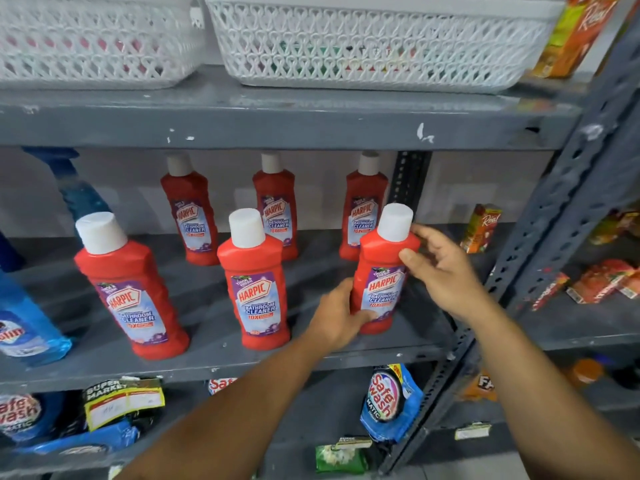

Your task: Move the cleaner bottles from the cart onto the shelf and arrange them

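**Grey metal shelving: front-right bottle being squared up**

Grey steel shelf [214, 355], middle tier, carries the red cleaner bottles. Bottle in hand [384, 271] stands upright at the right end of the front row, base on the shelf. Left hand [337, 322] wraps its lower body, fingers curled round the left side and thumb across the lower edge of the label. Right hand [446, 271] sits at the shoulder, fingers loosely spread, thumb tip touching the red plastic just below the white cap. Judgement: low hand steadies and turns, high hand checks tilt, so that the label faces out like its neighbours.

Count, red bottles: six. Front row three, with the middle one [256, 282] and the left one [128, 289]. Back row three [192, 213], set in the gaps, apart from the front row.

Blue cleaner bottles at the far left [26, 323]: at least two, partly cut off. White lattice baskets above [377, 46]: two. Juice carton [481, 228] at right of the same tier: one. Cart not in view.
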### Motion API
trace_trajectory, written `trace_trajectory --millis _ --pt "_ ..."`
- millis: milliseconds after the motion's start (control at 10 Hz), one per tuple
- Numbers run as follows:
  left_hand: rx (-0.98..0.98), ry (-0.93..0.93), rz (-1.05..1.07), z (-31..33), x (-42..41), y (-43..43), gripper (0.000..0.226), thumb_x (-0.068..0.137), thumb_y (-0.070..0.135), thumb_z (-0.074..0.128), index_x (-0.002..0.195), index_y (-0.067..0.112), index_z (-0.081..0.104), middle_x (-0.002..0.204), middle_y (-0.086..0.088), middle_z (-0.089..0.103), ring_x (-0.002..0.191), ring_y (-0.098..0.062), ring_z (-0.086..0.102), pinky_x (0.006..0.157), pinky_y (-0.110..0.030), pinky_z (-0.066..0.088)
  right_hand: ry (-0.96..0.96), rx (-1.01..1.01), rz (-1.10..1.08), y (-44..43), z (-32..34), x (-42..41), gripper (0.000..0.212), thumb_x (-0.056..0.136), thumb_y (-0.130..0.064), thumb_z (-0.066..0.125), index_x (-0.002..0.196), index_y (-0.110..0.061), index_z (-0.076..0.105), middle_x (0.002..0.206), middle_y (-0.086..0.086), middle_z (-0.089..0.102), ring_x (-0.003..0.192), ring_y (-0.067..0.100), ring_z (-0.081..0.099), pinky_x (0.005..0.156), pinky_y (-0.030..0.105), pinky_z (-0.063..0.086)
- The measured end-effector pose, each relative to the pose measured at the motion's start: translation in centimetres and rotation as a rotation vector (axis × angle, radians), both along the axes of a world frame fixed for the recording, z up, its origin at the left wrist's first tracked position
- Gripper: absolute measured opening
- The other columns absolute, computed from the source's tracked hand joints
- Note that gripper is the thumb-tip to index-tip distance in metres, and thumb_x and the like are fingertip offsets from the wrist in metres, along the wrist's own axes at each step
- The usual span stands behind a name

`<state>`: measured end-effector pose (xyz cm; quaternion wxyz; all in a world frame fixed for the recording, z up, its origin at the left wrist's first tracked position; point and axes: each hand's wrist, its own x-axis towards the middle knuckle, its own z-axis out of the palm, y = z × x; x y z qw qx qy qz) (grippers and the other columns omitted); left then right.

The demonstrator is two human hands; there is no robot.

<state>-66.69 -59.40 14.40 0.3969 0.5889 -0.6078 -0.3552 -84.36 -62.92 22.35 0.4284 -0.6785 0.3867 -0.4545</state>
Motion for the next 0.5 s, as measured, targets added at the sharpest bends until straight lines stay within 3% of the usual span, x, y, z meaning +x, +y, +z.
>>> trace_trajectory --millis 200,300,400,500 --pt "0.047 0.056 -0.069 -0.2 1.3 0.0 0.068 0.068 0.027 0.077 0.127 0.016 0.047 0.126 -0.007 0.063 0.112 -0.019 0.062 0.100 -0.045 0.050 -0.066 0.014 0.026 0.6 -0.3 0.9 0.053 0.068 -0.048 0.072 0.117 -0.036 0.055 0.110 -0.015 0.071 0.107 0.007 0.066 0.087 0.026 0.055" --pt "0.109 0.087 -0.085 0.1 1.6 0.2 0.069 0.070 0.019 0.078 0.130 0.015 0.043 0.129 -0.007 0.061 0.114 -0.020 0.061 0.102 -0.047 0.048 -0.025 0.007 0.007 0.9 -0.5 1.3 0.055 0.073 -0.045 0.072 0.123 -0.031 0.054 0.122 -0.009 0.065 0.111 0.007 0.063 0.094 0.032 0.054" --pt "0.105 0.089 -0.091 1.0 1.1 2.5 0.079 0.073 0.017 0.077 0.138 0.016 0.031 0.131 0.007 0.053 0.118 -0.008 0.052 0.106 -0.034 0.043 -0.084 -0.109 -0.159 2.7 0.7 1.4 0.049 0.084 -0.013 0.066 0.130 -0.020 0.049 0.124 -0.013 0.059 0.104 -0.008 0.061 0.088 0.016 0.052" --pt "-0.091 -0.138 -0.115 2.2 2.1 7.2 0.065 0.082 0.022 0.068 0.138 0.013 0.036 0.135 0.006 0.050 0.122 -0.004 0.045 0.102 -0.016 0.031 -0.249 -0.442 -0.412 6.2 3.5 -0.1 0.028 0.085 -0.010 0.065 0.107 -0.028 0.061 0.098 -0.017 0.069 0.091 0.006 0.065 0.083 0.022 0.050"
